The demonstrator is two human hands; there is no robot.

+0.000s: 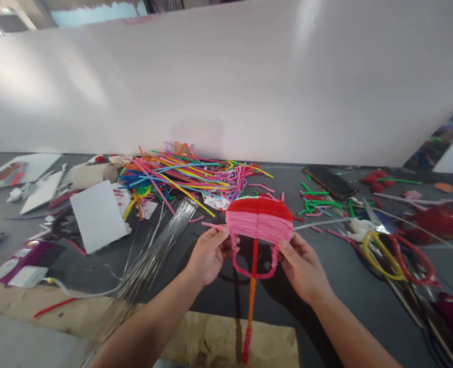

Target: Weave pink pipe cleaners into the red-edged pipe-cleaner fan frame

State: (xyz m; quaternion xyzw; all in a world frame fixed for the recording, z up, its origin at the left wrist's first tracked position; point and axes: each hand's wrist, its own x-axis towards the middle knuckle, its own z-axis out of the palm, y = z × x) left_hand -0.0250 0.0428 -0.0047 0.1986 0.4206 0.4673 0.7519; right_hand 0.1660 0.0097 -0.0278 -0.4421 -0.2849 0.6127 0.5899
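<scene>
Panel (263,225), left hand (209,255) and right hand (303,266) flanking

The fuzzy craft (258,223) is held up just right of and below the frame's centre, its broad panel (245,225) banded red above and pink below, the top edge arched. A twisted pink loop (242,269) hangs beneath, crossed by a stem (251,299) running red, orange, then pinkish red toward the bottom edge, leaning slightly left. A pink end (212,225) juts leftward.
</scene>
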